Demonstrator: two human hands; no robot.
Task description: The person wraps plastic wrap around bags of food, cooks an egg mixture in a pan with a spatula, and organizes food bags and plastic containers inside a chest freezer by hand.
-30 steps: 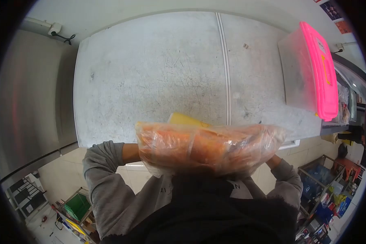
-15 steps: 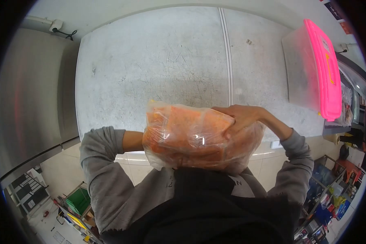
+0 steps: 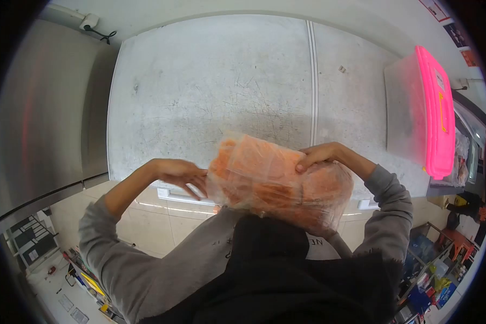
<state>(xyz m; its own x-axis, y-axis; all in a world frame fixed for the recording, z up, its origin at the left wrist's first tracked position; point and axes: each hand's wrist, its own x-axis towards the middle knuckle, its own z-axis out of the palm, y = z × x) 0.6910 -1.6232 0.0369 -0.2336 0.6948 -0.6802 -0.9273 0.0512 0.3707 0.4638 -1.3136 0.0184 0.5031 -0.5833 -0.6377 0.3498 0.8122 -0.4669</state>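
Note:
A big clear plastic bag with orange pieces pressed inside sits tilted against my front, at the near edge of the worktable. What the orange pieces are I cannot make out. My right hand grips the bag's upper right part, thumb on top and fingers behind the plastic. Beside the bag's left end is my left hand, fingers spread; a fingertip reaches the plastic's edge, and whether it touches cannot be told.
The scratched pale worktable stretches ahead, with a seam running across it. At its right end stands a clear bin with a pink lid. A steel cabinet borders the left side. Behind me on the right are cluttered shelves.
My left hand has come out from behind the bag to its left side, fingers spreading. The bag has tilted down to the right, with my right hand still on it.

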